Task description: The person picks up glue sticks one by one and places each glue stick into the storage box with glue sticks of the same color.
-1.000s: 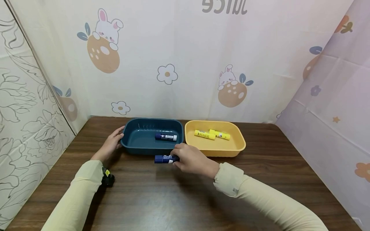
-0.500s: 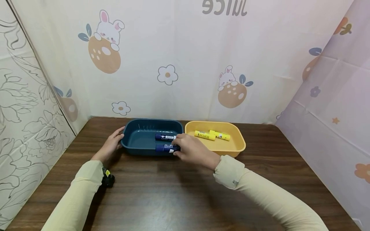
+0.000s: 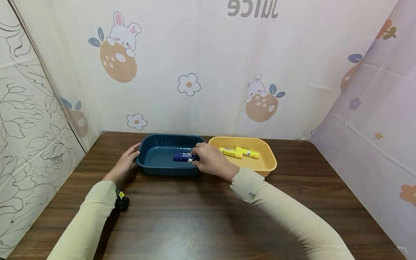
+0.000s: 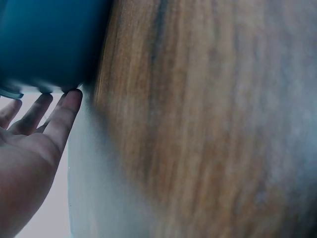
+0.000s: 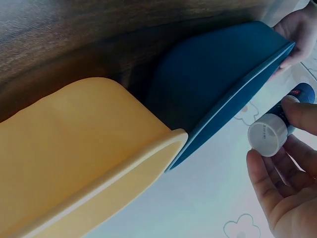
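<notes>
In the head view my right hand [image 3: 212, 161] holds a dark blue glue stick [image 3: 182, 156] over the dark teal tray [image 3: 165, 170]. The right wrist view shows thumb and fingers pinching it, its white round end [image 5: 265, 138] towards the camera, above the tray's rim. The second blue glue stick, seen earlier inside this tray, is hidden behind the held one and the hand. My left hand [image 3: 123, 164] rests its fingertips on the tray's left end. From the left wrist, its fingers [image 4: 64, 116] look nearly straight against the teal wall.
A yellow tray [image 3: 251, 162] stands right beside the teal one, with two yellow glue sticks [image 3: 231, 152] lying in it. Both trays sit near the back edge of the brown wooden table [image 3: 162, 216]. A patterned curtain [image 3: 214, 47] hangs behind.
My right hand has carried the blue glue stick from in front of the teal tray, up and away from me, to over its inside. The left hand has stayed put.
</notes>
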Tool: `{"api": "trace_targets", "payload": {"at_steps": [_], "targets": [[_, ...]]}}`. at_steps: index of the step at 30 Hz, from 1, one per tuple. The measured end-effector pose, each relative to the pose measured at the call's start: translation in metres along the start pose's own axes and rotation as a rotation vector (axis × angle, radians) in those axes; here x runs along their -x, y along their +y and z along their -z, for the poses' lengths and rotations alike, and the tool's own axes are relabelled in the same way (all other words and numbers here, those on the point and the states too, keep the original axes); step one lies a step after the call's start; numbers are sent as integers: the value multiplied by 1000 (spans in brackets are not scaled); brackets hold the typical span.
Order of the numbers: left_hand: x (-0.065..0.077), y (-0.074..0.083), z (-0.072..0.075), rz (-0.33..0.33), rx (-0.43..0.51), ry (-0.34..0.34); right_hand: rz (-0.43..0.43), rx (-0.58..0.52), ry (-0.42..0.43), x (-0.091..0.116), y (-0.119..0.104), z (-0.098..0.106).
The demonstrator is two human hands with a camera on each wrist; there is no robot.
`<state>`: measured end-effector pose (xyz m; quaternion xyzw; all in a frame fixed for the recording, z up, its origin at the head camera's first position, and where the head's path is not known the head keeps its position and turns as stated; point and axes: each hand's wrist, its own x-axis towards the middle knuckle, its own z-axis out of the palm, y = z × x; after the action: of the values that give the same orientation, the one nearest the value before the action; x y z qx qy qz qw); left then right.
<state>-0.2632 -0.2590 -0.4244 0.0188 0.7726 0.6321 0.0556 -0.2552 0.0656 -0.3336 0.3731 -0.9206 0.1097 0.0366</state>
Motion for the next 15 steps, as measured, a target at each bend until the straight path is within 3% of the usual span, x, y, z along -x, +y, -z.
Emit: {"api": "trace_targets", "payload": {"at_steps": [15], "targets": [[-3,2,2,6,0,-7,-66,42,-37,-33,13,-19]]}}
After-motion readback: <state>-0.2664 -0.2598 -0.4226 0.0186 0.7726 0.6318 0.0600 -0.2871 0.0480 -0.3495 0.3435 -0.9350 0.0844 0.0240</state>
